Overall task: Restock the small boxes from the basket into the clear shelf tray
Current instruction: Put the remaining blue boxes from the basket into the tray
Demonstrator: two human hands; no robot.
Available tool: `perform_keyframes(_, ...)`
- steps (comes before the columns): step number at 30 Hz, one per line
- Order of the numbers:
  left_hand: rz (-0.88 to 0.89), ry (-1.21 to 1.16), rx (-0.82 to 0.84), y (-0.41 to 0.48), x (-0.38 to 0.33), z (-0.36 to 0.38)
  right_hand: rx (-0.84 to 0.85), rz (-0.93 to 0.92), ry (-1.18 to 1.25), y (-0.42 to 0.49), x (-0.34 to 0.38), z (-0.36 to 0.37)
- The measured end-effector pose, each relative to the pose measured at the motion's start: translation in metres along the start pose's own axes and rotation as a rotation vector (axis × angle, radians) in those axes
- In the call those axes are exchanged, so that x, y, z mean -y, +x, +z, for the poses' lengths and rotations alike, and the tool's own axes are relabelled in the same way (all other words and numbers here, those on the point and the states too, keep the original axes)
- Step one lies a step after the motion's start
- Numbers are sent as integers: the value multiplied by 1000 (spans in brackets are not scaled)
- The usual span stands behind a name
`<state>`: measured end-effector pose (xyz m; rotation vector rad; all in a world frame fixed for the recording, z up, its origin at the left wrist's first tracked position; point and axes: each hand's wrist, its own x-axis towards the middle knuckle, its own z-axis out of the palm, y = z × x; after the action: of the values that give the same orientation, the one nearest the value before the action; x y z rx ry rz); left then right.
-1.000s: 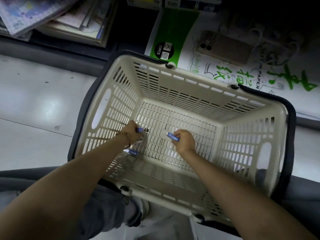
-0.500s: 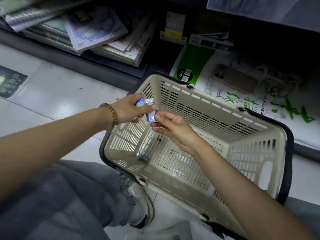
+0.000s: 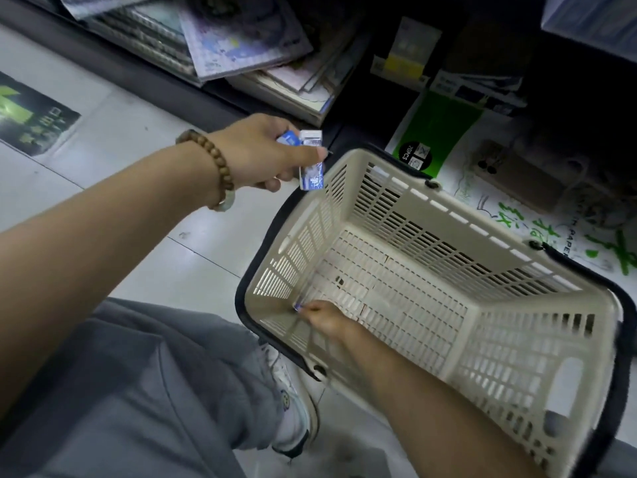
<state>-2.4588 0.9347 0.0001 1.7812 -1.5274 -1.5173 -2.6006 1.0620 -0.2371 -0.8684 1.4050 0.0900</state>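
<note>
A beige slatted basket [image 3: 517, 346] with a dark handle sits on the floor before me. My left hand [image 3: 258, 153], with a bead bracelet on the wrist, hovers over the basket's far left corner and grips a few small blue-and-white boxes [image 3: 310, 160]. My right hand [image 3: 324, 317] reaches down into the basket's near left corner, and its fingertips pinch one more small blue box [image 3: 297, 307], mostly hidden. No clear shelf tray shows in this view.
A low dark shelf holds stacked notebooks [image 3: 241, 46] at the top. A green-and-white paper pack [image 3: 441, 132] leans behind the basket. My grey-trousered knee [image 3: 138, 391] and a white shoe [image 3: 293, 419] are at the lower left, on pale floor tiles [image 3: 103, 160].
My right hand left the box it passed to my left hand and dropped into the basket's near left corner onto the last box. My left hand rose slightly away from the basket.
</note>
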Motion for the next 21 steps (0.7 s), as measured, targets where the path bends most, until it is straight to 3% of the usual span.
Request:
perform_keyframes(11, 71, -22, 57, 10, -16, 5, -26, -54, 138, -1, 5, -6)
perform_keyframes(17, 130, -85, 53, 12, -45, 23, -168, -260, 215, -62, 29, -94)
perform_keyframes(21, 196, -99, 141, 10, -80, 44, -337, -393, 207, -145, 47, -163)
